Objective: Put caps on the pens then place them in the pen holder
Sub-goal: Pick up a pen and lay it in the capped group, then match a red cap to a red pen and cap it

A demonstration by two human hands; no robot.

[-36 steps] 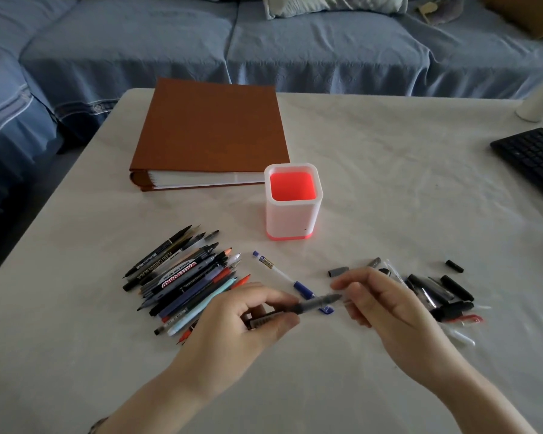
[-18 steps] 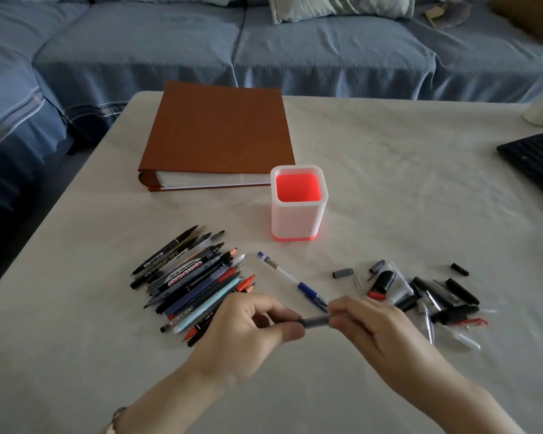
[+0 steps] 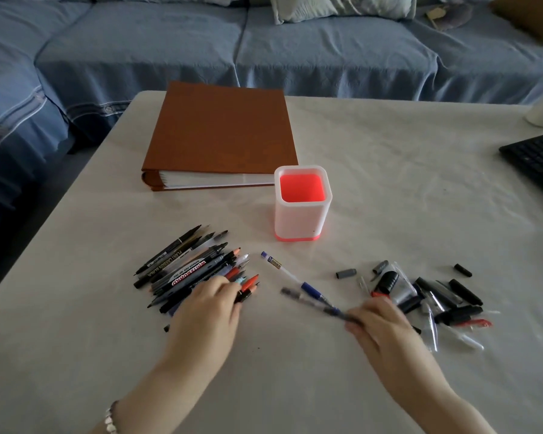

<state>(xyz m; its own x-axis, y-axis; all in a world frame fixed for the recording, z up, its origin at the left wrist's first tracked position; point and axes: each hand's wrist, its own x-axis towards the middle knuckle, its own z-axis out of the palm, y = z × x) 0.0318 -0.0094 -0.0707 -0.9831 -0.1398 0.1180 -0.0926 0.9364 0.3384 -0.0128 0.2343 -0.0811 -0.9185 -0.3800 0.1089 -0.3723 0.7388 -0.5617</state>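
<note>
Pen holder: the white square plastic pen holder with a red inside and red base (image 3: 301,220) stands upright on the cloth-covered table (image 3: 405,189).
My right hand (image 3: 386,327): nearer me than the pen holder and a little to its right, my fingers are closed round one end of a grey pen (image 3: 295,296). The pen slants up and left towards the holder and is too blurred to show its cap.
My left hand (image 3: 207,311): nearer me and left of the pen holder, my fingers lie on the heap of uncapped pens and markers (image 3: 185,267). I cannot tell whether they pinch one.
Blue-gripped clear pen (image 3: 282,269): flat on the table, just on my side of the holder.
Loose caps (image 3: 436,299): scattered nearer me and right of the holder.
Brown binder (image 3: 223,136): behind the holder, to its left.
</note>
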